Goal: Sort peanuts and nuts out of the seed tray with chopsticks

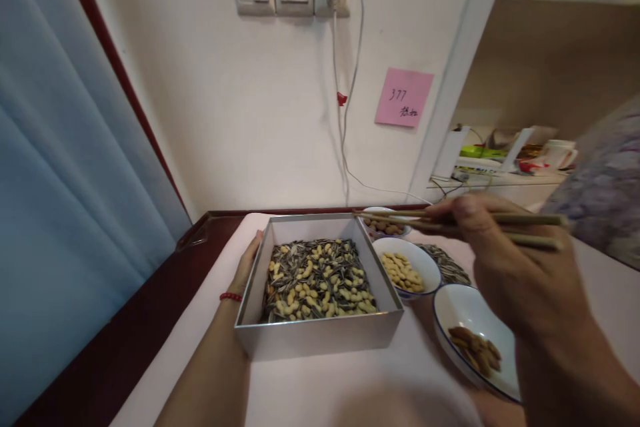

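Observation:
Chopsticks (pixel 520 219) are gripped in my right hand (pixel 505 267), raised over the right side of the table. Their tips point left, near the box's far right corner, and no nut shows between them. My left hand (pixel 249 260), with a red bead bracelet (pixel 231 296), is against the left outer side of a silver-grey box (pixel 320 337); its fingers are partly hidden. Inside the box lie striped sunflower seeds (pixel 295 257) mixed with unshelled peanuts (pixel 305 293).
Right of the box are a bowl of pale nuts (pixel 423 263), a bowl of brown nuts (pixel 493 307) and a farther bowl (pixel 370 211). Loose sunflower seeds (pixel 447 263) lie beyond. A wall (pixel 270 120) with a cable (pixel 344 127) stands behind; a patterned sleeve (pixel 605 180) is at right.

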`<state>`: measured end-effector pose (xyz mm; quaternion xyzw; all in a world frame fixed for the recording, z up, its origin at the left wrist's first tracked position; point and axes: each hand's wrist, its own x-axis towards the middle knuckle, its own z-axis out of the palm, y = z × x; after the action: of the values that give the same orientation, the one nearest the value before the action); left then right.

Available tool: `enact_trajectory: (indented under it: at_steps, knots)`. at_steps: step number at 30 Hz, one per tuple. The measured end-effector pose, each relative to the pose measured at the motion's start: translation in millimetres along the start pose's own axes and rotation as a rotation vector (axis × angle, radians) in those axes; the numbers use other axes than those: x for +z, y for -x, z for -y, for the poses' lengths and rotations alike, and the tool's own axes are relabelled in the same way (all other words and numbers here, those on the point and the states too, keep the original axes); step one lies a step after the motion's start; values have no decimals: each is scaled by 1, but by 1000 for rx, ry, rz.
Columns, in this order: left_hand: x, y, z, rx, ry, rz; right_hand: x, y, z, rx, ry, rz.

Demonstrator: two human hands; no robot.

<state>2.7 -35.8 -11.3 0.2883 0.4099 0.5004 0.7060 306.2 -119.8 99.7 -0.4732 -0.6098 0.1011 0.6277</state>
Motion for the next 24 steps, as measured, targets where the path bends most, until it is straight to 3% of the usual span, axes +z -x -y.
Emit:
enact_trajectory:
  at_steps: [4, 10, 16, 20, 24]
  knots:
    - [2, 0, -2, -146, 92, 17, -39, -11, 5, -44, 264, -192]
    - [6, 1, -4, -173, 75, 39, -53, -22, -14, 44, 493, -104]
    - [6, -2, -4, -185, 152, 5, -35, -12, 1, -30, 38, -95]
    - [1, -3, -2, -131, 71, 23, -23, -5, 9, 24, -101, 78]
    - [1, -1, -3, -136, 43, 37, -11, -3, 5, 82, 9, 318]
